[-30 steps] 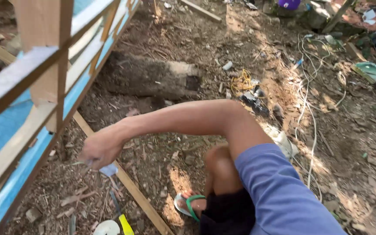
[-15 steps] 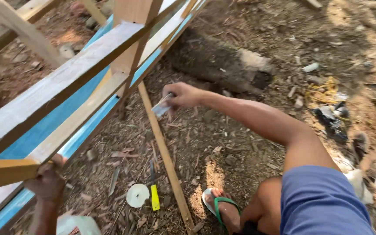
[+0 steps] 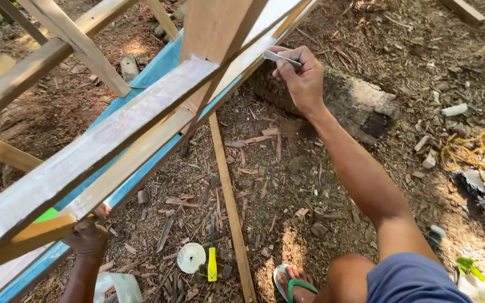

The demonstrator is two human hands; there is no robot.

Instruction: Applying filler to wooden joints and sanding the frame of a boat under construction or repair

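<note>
Bare dirt ground (image 3: 310, 185) strewn with wood chips, slanted wooden frame (image 3: 113, 140) over blue sheet, right hand (image 3: 301, 78) fingers pinched on a slim metal tool (image 3: 280, 58) at the frame's edge, left hand (image 3: 88, 235) fingers wrapped round a lower rail, yellow-handled screwdriver (image 3: 212, 264) lying well below right fingers.

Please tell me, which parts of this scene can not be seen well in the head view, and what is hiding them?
- Left hand: fingers partly hidden behind the wooden frame.
- Metal tool in the right hand: the grip covers most of it, so its kind is unclear.
- Yellow-handled tool: tip lost among wood chips.
- White bag: cut off by the bottom edge.
</note>
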